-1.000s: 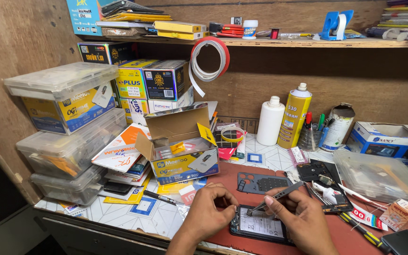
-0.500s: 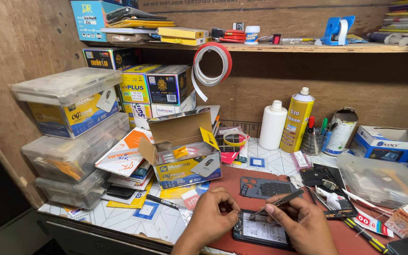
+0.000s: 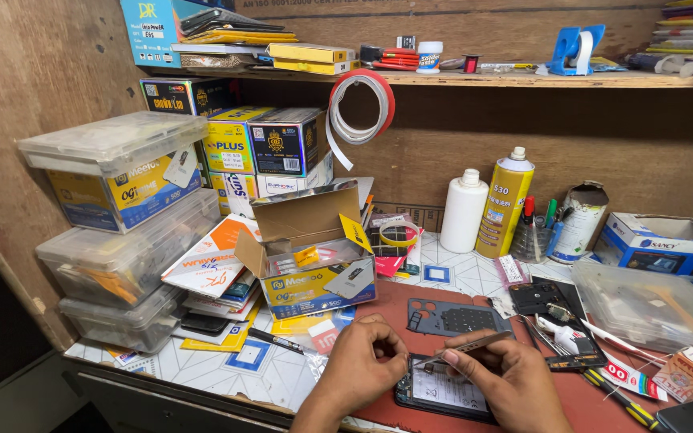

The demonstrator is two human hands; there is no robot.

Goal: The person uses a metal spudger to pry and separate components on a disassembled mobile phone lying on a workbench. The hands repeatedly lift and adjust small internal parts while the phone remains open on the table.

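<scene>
Cluttered from edge to wooden back wall, the counter point(image 3: 162, 365) carries a red-brown work mat at its near edge. On that mat, at six o'clock of the view, lies an opened phone point(image 3: 443, 393), back cover off, its innards showing. The left hand point(image 3: 362, 361) rests on the phone's upper left corner, fingers curled and pressing it down; whether they pinch a small part I cannot tell. The right hand point(image 3: 507, 377) has its grip closed on a thin metal tool point(image 3: 463, 349), whose tip points toward ten o'clock at the phone's top edge. Against half a second earlier, both hands have drawn closer and the tip has come down to the phone, so the work looks to be at a fine prying or lifting point. Just beyond, at twelve o'clock of the phone, lies a dark inner frame plate point(image 3: 455, 317). Farther at eleven o'clock stands an open cardboard box point(image 3: 310, 256); at one o'clock, a white bottle point(image 3: 464, 212) and a yellow spray can point(image 3: 505, 200).
</scene>
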